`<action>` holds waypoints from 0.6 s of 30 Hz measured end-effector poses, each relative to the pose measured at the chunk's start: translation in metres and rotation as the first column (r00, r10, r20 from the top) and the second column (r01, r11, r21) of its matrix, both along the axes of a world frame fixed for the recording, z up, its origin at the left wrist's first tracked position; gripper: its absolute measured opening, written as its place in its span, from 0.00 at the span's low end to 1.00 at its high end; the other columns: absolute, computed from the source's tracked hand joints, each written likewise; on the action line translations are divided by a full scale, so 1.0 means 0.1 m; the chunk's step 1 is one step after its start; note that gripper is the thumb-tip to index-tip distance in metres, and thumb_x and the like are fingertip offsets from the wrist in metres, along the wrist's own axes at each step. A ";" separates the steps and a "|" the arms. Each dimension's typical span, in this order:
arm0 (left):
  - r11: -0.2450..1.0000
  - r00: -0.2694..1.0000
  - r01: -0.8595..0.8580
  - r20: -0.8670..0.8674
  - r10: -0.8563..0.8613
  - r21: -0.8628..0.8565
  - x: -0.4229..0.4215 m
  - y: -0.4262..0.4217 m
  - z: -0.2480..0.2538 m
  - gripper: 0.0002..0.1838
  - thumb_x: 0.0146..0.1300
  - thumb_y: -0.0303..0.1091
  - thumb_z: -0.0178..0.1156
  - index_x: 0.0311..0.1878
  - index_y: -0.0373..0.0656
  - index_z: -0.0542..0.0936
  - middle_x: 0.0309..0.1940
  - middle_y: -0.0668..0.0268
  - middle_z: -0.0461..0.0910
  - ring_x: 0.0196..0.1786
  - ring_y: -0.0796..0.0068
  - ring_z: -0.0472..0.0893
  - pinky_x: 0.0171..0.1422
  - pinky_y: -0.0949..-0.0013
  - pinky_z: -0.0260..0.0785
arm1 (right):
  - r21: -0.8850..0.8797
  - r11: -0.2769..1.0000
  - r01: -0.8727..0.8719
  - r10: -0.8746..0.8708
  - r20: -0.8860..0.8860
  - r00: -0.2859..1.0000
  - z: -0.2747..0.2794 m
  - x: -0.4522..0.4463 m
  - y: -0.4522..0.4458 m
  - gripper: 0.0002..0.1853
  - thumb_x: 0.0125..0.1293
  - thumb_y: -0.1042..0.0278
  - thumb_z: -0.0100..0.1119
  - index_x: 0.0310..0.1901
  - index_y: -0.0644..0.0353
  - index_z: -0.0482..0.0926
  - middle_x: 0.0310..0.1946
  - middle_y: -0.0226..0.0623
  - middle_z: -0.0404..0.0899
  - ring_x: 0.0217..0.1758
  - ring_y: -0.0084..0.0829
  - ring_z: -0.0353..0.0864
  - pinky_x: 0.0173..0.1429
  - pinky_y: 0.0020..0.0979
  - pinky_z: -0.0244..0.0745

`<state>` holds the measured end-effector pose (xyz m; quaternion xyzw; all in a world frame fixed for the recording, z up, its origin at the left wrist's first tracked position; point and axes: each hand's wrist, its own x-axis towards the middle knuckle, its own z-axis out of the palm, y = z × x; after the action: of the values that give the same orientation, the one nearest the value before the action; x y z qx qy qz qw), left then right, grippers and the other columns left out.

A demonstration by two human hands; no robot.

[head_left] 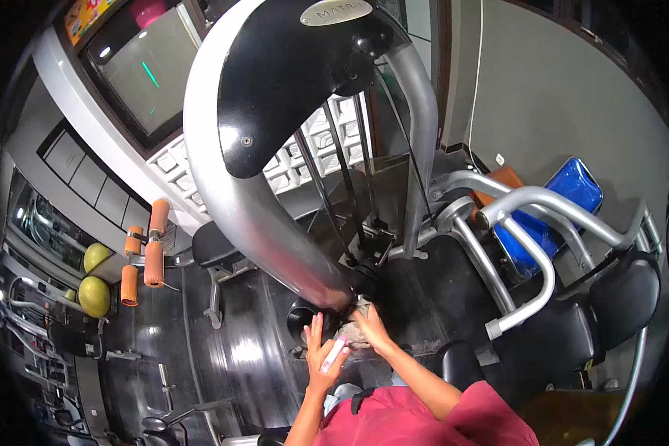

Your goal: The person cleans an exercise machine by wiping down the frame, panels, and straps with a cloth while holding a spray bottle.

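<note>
My right hand [370,329] is closed on a pale crumpled cloth [355,336] at the foot of the machine's curved silver frame [256,223]. Just left of it, my left hand [325,353] holds a small white and pink object [334,354] against the palm, with some fingers stretched upward. That hand is close to a black round part [300,320] beside the frame's lower end. Part of the cloth is hidden behind the right hand's fingers.
A grey tubular frame [531,201] and a blue padded item [572,186] stand at the right. Black seats [624,290] are at the lower right. Orange foam rollers [154,262] and a yellow-green ball [94,296] are at the left.
</note>
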<state>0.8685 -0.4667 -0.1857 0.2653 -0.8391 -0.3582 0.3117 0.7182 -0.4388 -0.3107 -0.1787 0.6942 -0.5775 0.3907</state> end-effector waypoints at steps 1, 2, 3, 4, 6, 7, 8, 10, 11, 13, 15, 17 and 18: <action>1.000 1.000 -0.005 -0.005 0.005 -0.003 -0.01 0.00 -0.01 0.13 0.57 0.40 0.65 0.32 0.38 0.83 0.77 0.40 0.53 0.80 0.44 0.53 0.83 0.44 0.28 | 0.059 0.998 0.014 -0.003 -0.177 0.984 0.16 -0.01 0.03 0.40 0.67 0.50 0.53 0.73 0.68 0.57 0.46 0.53 0.82 0.44 0.39 0.85 0.48 0.41 0.78; 1.000 1.000 -0.017 -0.005 0.017 -0.026 0.01 0.01 -0.04 0.13 0.57 0.40 0.65 0.32 0.38 0.83 0.77 0.41 0.54 0.80 0.43 0.53 0.83 0.44 0.29 | 0.165 0.982 -0.089 0.107 -0.103 0.989 0.31 -0.04 0.09 0.43 0.67 0.49 0.54 0.75 0.68 0.52 0.39 0.57 0.83 0.37 0.45 0.86 0.45 0.43 0.78; 0.998 0.999 -0.039 -0.009 0.038 -0.050 -0.01 0.02 -0.07 0.13 0.57 0.41 0.65 0.32 0.38 0.83 0.77 0.41 0.54 0.80 0.43 0.54 0.83 0.44 0.29 | 0.136 0.990 -0.040 0.054 -0.095 0.994 0.06 0.03 0.08 0.44 0.66 0.48 0.55 0.75 0.69 0.52 0.35 0.56 0.84 0.31 0.48 0.85 0.43 0.43 0.79; 0.995 0.998 -0.063 -0.011 0.062 -0.081 -0.02 0.02 -0.08 0.12 0.55 0.38 0.67 0.36 0.38 0.85 0.75 0.42 0.59 0.79 0.44 0.56 0.82 0.45 0.34 | 0.154 0.987 -0.035 0.039 -0.025 0.999 0.03 0.02 0.09 0.42 0.67 0.49 0.55 0.73 0.69 0.53 0.36 0.57 0.84 0.34 0.52 0.85 0.45 0.45 0.79; 0.993 0.996 -0.087 -0.016 0.086 -0.076 -0.04 0.04 -0.07 0.12 0.55 0.38 0.67 0.36 0.38 0.85 0.75 0.42 0.59 0.79 0.45 0.56 0.82 0.46 0.34 | 0.174 0.984 -0.044 0.037 0.041 0.998 -0.07 0.02 0.09 0.41 0.67 0.49 0.55 0.72 0.70 0.55 0.38 0.59 0.84 0.36 0.55 0.85 0.46 0.46 0.78; 0.993 0.995 -0.098 -0.014 0.097 -0.072 -0.05 0.05 -0.07 0.12 0.55 0.38 0.67 0.36 0.38 0.85 0.75 0.42 0.59 0.79 0.46 0.56 0.82 0.46 0.34 | 0.201 0.980 -0.007 0.023 -0.077 0.997 -0.34 0.03 0.04 0.38 0.67 0.50 0.55 0.70 0.68 0.57 0.39 0.61 0.83 0.39 0.60 0.84 0.47 0.48 0.78; 0.991 0.994 -0.109 -0.013 0.108 -0.074 -0.06 0.05 -0.07 0.12 0.55 0.38 0.67 0.36 0.38 0.85 0.75 0.42 0.59 0.79 0.46 0.56 0.82 0.46 0.34 | 0.222 0.975 0.033 0.011 -0.192 0.981 -0.49 0.04 0.01 0.35 0.67 0.52 0.55 0.68 0.67 0.59 0.40 0.63 0.83 0.42 0.64 0.83 0.49 0.50 0.77; 0.987 0.991 -0.136 -0.032 0.133 -0.089 -0.07 0.07 -0.08 0.13 0.55 0.39 0.67 0.35 0.37 0.85 0.74 0.43 0.61 0.79 0.47 0.58 0.82 0.46 0.35 | 0.221 0.975 0.012 0.038 -0.219 0.975 -0.27 0.04 0.04 0.33 0.67 0.53 0.56 0.67 0.64 0.60 0.42 0.64 0.82 0.45 0.66 0.82 0.50 0.52 0.75; 0.985 0.989 -0.146 -0.031 0.144 -0.092 -0.07 0.06 -0.08 0.13 0.55 0.39 0.67 0.35 0.37 0.85 0.74 0.43 0.61 0.79 0.47 0.58 0.82 0.46 0.35 | 0.219 0.976 0.006 0.051 -0.253 0.966 -0.11 0.01 0.05 0.30 0.68 0.54 0.56 0.66 0.62 0.61 0.43 0.65 0.82 0.48 0.68 0.80 0.51 0.54 0.74; 0.979 0.982 -0.188 -0.041 0.185 -0.084 -0.09 0.08 -0.11 0.13 0.56 0.39 0.67 0.35 0.37 0.84 0.73 0.44 0.63 0.79 0.48 0.59 0.82 0.46 0.35 | 0.138 0.990 -0.040 0.076 -0.267 0.961 0.29 -0.07 0.09 0.29 0.68 0.55 0.55 0.66 0.60 0.62 0.43 0.66 0.81 0.48 0.68 0.80 0.51 0.55 0.74; 0.970 0.975 -0.220 -0.046 0.217 -0.102 -0.11 0.10 -0.12 0.13 0.56 0.39 0.67 0.35 0.37 0.84 0.73 0.44 0.64 0.78 0.48 0.60 0.82 0.46 0.36 | 0.064 0.994 -0.090 0.105 -0.281 0.954 0.49 -0.15 0.12 0.28 0.69 0.56 0.55 0.65 0.58 0.62 0.42 0.67 0.81 0.48 0.68 0.79 0.50 0.55 0.73; 0.960 0.967 -0.254 -0.049 0.250 -0.120 -0.14 0.12 -0.13 0.13 0.56 0.39 0.67 0.35 0.37 0.84 0.72 0.45 0.66 0.78 0.48 0.61 0.82 0.45 0.36 | -0.045 0.989 -0.141 0.112 -0.391 0.914 0.55 -0.20 0.14 0.27 0.69 0.58 0.54 0.65 0.59 0.62 0.40 0.67 0.80 0.45 0.68 0.79 0.49 0.56 0.72; 0.953 0.962 -0.273 -0.048 0.268 -0.129 -0.16 0.13 -0.12 0.13 0.57 0.39 0.66 0.35 0.37 0.84 0.72 0.45 0.66 0.78 0.48 0.61 0.82 0.45 0.37 | -0.043 0.987 -0.154 0.126 -0.389 0.913 0.52 -0.22 0.14 0.27 0.69 0.58 0.54 0.65 0.59 0.62 0.40 0.67 0.80 0.45 0.68 0.79 0.49 0.56 0.72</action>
<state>0.8530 -0.4538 -0.1974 0.3506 -0.8124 -0.2587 0.3875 0.6966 -0.4244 -0.2587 -0.3520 0.7214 -0.5264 0.2803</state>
